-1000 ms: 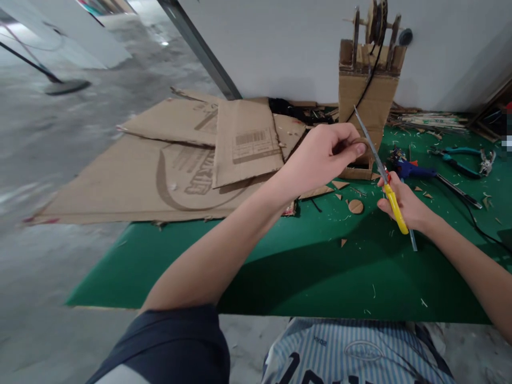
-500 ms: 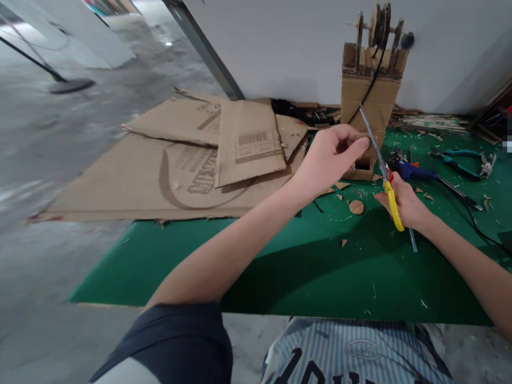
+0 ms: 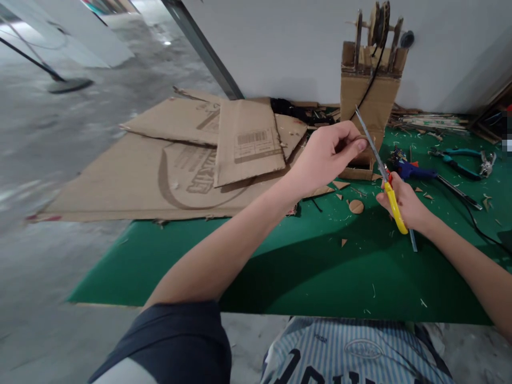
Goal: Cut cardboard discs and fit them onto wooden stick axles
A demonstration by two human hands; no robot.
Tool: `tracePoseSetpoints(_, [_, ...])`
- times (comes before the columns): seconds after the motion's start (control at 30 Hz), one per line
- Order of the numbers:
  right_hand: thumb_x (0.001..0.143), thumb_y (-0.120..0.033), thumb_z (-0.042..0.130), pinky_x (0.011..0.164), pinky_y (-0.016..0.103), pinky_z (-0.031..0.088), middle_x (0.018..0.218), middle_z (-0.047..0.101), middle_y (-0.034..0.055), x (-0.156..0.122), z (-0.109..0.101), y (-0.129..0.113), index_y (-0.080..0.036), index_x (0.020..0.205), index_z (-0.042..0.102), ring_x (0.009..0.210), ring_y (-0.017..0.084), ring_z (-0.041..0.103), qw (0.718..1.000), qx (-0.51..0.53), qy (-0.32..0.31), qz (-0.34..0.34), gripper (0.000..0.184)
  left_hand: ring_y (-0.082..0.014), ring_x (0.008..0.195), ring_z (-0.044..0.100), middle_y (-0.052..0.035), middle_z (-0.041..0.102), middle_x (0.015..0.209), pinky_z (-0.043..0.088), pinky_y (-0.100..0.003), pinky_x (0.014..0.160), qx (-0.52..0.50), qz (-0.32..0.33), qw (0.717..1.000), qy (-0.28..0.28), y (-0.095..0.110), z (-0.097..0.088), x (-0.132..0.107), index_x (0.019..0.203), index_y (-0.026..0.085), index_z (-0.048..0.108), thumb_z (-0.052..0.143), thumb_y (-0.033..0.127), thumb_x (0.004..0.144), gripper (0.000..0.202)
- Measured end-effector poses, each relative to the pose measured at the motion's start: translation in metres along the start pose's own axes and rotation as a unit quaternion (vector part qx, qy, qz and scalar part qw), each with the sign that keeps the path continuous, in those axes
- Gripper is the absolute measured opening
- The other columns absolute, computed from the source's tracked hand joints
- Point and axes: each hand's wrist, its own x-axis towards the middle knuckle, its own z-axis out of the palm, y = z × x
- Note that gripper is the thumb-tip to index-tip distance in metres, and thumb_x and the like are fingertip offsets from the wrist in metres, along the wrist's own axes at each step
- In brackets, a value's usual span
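Here we see the left hand [image 3: 326, 154] pinching a small cardboard piece [image 3: 359, 141] between thumb and forefinger. It is raised above the green mat [image 3: 280, 266] at about 1 o'clock in the view, just in front of the cardboard tower [image 3: 370, 101]. The right hand [image 3: 404, 205] is clenched about the yellow handle of the scissors [image 3: 376, 152]. Their blades rise toward 11 o'clock and meet the piece at the fingertips; we cannot tell whether the blades are parted. We judge that trimming so small a piece goes best in short bites taken near the pivot. The left hand should turn the piece into the blades rather than the scissors swinging round it. The pinching fingertips sit very close to the edge, so we would hold them back from the cutting line and work clear of the black cord [image 3: 374, 74] hanging down the tower. A cut disc [image 3: 356, 206] lies on the mat at 6 o'clock of the piece. The flattened cartons [image 3: 180, 160] lie at 9 o'clock, and a blue tool [image 3: 412, 170] and teal pliers [image 3: 460, 157] toward 3 o'clock.
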Motion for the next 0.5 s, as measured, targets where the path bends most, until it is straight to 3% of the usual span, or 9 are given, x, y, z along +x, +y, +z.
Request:
tracePoseSetpoints(0.17, [0.082,-0.063,0.069,0.05,0.029,0.035,0.07,0.046,-0.0065,0.0045,0.0007,0.0004,-0.028,0.087,0.034,0.054,0.011,0.043,0.999,-0.048,0.026,-0.007,0.05,-0.0102,0.057,0.042,0.002,0.051,0.064,0.032,-0.026,0.053,0.031,-0.005,1.0,0.001,0.0008,-0.0007,0.0013,0.071,0.02,0.055,0.067,0.03,0.096,0.029])
tracePoseSetpoints(0.37, [0.084,-0.06,0.065,0.053,0.031,0.039,0.065,0.05,-0.0058,0.0064,0.0005,0.0004,-0.028,0.086,0.035,0.054,0.015,0.05,0.996,-0.077,0.03,0.021,0.043,-0.0086,0.056,0.041,0.0034,0.05,0.062,0.034,-0.024,0.052,0.032,-0.045,0.998,0.0,0.0068,-0.002,0.0012,0.074,0.018,0.058,0.064,0.027,0.096,0.024])
tracePoseSetpoints(0.5, [0.085,-0.061,0.064,0.054,0.031,0.038,0.064,0.048,-0.0065,0.0066,0.0022,0.0056,-0.028,0.084,0.036,0.054,0.014,0.046,0.996,-0.079,0.049,-0.01,0.043,-0.0081,0.057,0.046,0.0036,0.054,0.064,0.037,-0.022,0.053,0.003,-0.069,0.998,0.005,0.0074,-0.001,0.0016,0.079,0.018,0.06,0.065,0.022,0.094,0.016])
